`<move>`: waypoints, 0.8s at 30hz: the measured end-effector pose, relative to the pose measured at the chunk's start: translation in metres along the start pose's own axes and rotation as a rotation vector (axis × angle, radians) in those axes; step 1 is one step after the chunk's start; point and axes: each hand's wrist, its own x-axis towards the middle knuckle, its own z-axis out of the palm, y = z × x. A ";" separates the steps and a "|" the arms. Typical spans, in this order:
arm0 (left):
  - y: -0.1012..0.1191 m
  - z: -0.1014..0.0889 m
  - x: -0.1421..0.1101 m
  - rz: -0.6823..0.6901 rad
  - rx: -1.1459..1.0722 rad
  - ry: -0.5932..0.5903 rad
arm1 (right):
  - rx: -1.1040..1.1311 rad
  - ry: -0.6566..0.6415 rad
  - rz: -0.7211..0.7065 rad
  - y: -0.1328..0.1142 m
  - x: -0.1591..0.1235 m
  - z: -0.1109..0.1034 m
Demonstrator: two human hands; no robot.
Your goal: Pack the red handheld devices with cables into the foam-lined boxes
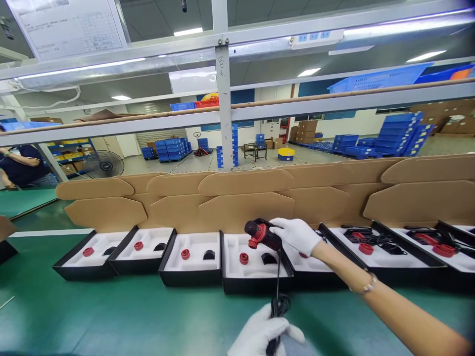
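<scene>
My right hand (pixel 297 234), in a white glove, grips a red and black device (pixel 260 233) and holds it over an open black box (pixel 256 282) with a white foam insert. That insert holds a red ring (pixel 244 258) and a small black part (pixel 268 258). A black cable (pixel 278 269) runs down from the device to my gloved left hand (pixel 261 333), which holds the bundled cord near the bottom edge.
A row of open black boxes (pixel 190 277) with brown cardboard lids (pixel 237 198) lines the green conveyor belt (pixel 111 311). Boxes at the right (pixel 374 247) hold devices. A metal frame post (pixel 224 104) stands behind. A person (pixel 20 165) stands at far left.
</scene>
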 end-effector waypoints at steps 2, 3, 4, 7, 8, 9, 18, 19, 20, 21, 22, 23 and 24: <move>0.019 0.003 0.006 0.027 0.085 0.050 | -0.141 -0.148 -0.035 0.010 0.028 0.008; 0.024 0.002 0.009 0.044 0.113 0.063 | -0.173 -0.191 -0.047 0.013 0.041 0.015; 0.028 0.001 0.012 0.052 0.138 0.070 | -0.189 -0.222 -0.057 0.013 0.051 0.022; 0.032 -0.006 0.012 0.032 0.212 0.172 | -0.241 -0.309 -0.086 0.010 0.069 0.045; 0.035 -0.010 0.009 0.012 0.236 0.211 | -0.248 -0.328 -0.088 0.009 0.070 0.048; 0.039 -0.013 0.004 -0.003 0.262 0.240 | -0.250 -0.331 -0.087 0.007 0.068 0.049; 0.176 -0.012 0.012 0.480 1.232 0.380 | 0.815 -0.300 -0.084 -0.032 0.015 0.028; 0.185 -0.012 0.030 0.558 1.447 0.440 | 0.975 -0.210 0.026 -0.037 0.013 0.039; 0.189 -0.012 0.048 0.604 1.619 0.490 | 1.098 -0.121 0.133 -0.039 0.010 0.050; 0.188 -0.012 0.067 0.611 1.738 0.514 | 1.189 -0.058 0.210 -0.040 0.005 0.059; 0.182 -0.013 0.083 0.592 1.807 0.503 | 1.255 -0.036 0.252 -0.037 -0.002 0.065; 0.172 -0.014 0.096 0.556 1.845 0.459 | 1.297 -0.052 0.272 -0.031 -0.012 0.065; 0.160 -0.015 0.105 0.522 1.892 0.412 | 1.346 -0.066 0.293 -0.022 -0.027 0.060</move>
